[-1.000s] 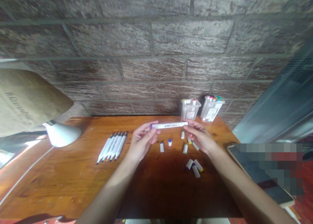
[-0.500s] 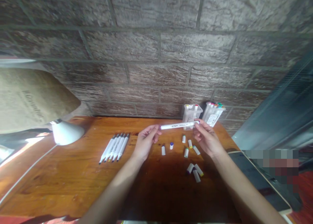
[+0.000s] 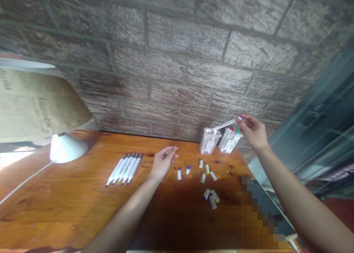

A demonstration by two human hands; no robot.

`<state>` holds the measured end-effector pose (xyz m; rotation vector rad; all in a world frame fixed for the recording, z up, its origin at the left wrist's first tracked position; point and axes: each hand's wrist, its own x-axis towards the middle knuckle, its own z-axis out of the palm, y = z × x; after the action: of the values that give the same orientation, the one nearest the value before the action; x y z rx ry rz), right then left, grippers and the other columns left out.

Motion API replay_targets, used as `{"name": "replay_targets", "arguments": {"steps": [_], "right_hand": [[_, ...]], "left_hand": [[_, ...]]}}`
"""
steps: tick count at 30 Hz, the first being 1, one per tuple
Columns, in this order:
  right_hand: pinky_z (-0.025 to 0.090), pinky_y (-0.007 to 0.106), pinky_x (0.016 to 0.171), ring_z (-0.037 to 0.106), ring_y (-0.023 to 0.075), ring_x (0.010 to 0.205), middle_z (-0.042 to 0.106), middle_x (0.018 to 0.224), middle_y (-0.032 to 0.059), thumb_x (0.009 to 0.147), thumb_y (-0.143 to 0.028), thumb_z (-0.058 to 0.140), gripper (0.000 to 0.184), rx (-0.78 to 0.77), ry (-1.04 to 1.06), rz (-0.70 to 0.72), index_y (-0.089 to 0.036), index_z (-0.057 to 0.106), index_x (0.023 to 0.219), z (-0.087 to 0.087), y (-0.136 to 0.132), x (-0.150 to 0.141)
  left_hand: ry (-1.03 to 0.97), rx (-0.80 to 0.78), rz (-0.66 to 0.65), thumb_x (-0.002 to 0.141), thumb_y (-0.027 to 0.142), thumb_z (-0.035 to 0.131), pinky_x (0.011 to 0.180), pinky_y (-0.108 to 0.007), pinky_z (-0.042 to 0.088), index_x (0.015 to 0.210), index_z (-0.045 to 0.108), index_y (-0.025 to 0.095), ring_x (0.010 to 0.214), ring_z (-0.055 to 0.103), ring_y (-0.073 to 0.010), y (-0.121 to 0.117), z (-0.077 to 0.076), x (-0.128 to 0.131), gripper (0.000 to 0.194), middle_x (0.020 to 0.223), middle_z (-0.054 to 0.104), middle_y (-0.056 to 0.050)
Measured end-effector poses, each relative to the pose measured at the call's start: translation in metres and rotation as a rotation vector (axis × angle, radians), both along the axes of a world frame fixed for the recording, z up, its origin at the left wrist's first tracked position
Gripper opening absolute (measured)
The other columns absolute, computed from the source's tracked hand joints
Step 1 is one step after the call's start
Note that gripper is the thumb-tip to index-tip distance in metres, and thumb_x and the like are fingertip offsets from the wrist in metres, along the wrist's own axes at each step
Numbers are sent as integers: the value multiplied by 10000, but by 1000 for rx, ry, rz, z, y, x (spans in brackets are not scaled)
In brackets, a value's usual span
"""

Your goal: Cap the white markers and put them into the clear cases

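My right hand (image 3: 252,130) is raised at the back right and pinches the end of a white marker (image 3: 225,124), whose other end slants down over a clear plastic marker box (image 3: 209,141). A second clear box (image 3: 230,141) full of coloured markers stands just right of it. My left hand (image 3: 163,161) rests low over the wooden table (image 3: 69,205) with fingers loosely spread and nothing in it. Several loose marker caps (image 3: 203,177) lie scattered to its right. A row of several white markers (image 3: 124,169) lies to its left.
A brick wall (image 3: 171,65) rises right behind the table. A white lamp base (image 3: 66,148) with a cable and a brown paper bag (image 3: 33,105) sit at the left. A flat dark device (image 3: 265,205), partly blurred, lies at the table's right edge.
My left hand let go of the marker and sank toward the table. My right hand carried the marker up and to the right, over the boxes. The view turned left.
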<state>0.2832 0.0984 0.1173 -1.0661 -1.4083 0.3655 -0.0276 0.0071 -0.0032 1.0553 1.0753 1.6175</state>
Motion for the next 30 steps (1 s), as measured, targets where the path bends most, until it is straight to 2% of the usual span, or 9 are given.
{"name": "replay_targets", "arguments": {"steps": [4, 8, 13, 16, 19, 23, 25, 30], "right_hand": [[494, 280, 571, 629, 154, 581, 750, 872, 96, 764, -528, 707, 479, -56, -264, -36, -160, 701, 1070, 2, 11, -12], [504, 295, 607, 656, 169, 540, 770, 854, 86, 798, -431, 682, 398, -109, -458, -61, -166, 675, 1095, 2, 16, -33], [513, 297, 647, 678, 179, 567, 782, 845, 68, 808, -378, 665, 295, -125, -543, -17, -179, 697, 1023, 0, 16, -50], [520, 289, 653, 679, 172, 584, 787, 863, 49, 835, -386, 643, 294, -124, -584, 29, -199, 694, 1055, -3, 14, -52], [526, 279, 638, 685, 163, 572, 789, 879, 46, 869, -384, 614, 281, -146, -628, 65, -201, 693, 1068, -8, 13, -53], [529, 275, 649, 685, 156, 537, 788, 829, 30, 873, -366, 626, 217, -188, -718, 69, -214, 728, 989, -17, 17, -57], [534, 284, 695, 700, 165, 572, 789, 822, 25, 858, -349, 647, 176, -195, -767, 53, -226, 751, 929, -20, 20, -61], [523, 309, 820, 744, 236, 844, 797, 877, 46, 849, -316, 649, 163, -169, -863, 25, -239, 791, 827, -24, 26, -68]], "left_hand": [[19, 22, 12, 700, 551, 768, 463, -215, 277, 860, 735, 125, 478, 406, -73, 3, -4, -1, 457, 617, 619, -2], [43, 16, 15, 695, 585, 755, 462, -216, 282, 833, 728, 130, 479, 416, -80, 5, -7, -2, 476, 617, 627, -8], [41, 3, 13, 694, 592, 748, 463, -219, 282, 827, 723, 133, 480, 421, -86, 6, -8, -2, 479, 620, 631, -12], [34, 1, 7, 690, 586, 751, 461, -220, 281, 850, 726, 135, 478, 421, -87, 6, -8, -3, 479, 621, 634, -13], [33, 3, 2, 698, 577, 750, 464, -221, 283, 836, 725, 133, 479, 422, -86, 5, -8, -2, 465, 623, 635, -14], [35, 14, 2, 706, 564, 748, 469, -221, 283, 848, 730, 130, 479, 421, -82, 5, -7, -1, 456, 621, 636, -11], [36, 17, 4, 702, 561, 751, 467, -221, 280, 845, 732, 132, 476, 418, -80, 5, -6, -2, 453, 616, 636, -8], [37, 13, 6, 690, 564, 758, 474, -227, 286, 833, 732, 136, 484, 426, -84, 3, -4, -2, 452, 618, 636, -6]]}}
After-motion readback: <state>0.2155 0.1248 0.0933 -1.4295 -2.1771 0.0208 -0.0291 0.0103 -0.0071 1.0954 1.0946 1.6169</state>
